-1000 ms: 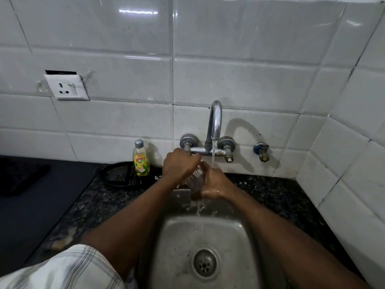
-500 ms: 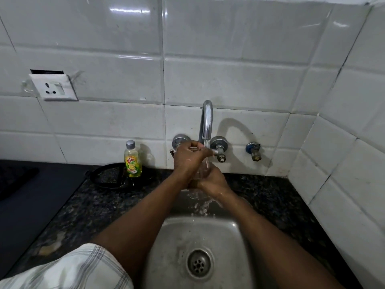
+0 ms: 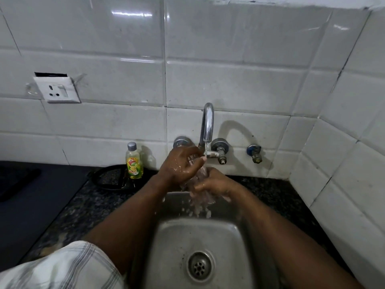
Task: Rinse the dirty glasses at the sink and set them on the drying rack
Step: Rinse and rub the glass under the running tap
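Both hands (image 3: 200, 176) hide most of glass (image 3: 201, 174); water blurs rest.

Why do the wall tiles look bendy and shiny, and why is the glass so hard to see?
In the head view, the wide lens curves the tile lines; a lamp's glare makes white streaks up top; the tap throws a dark curved shadow on the wall; the glass, clear and blurred by splashing water, is half hidden between the left hand and right hand.
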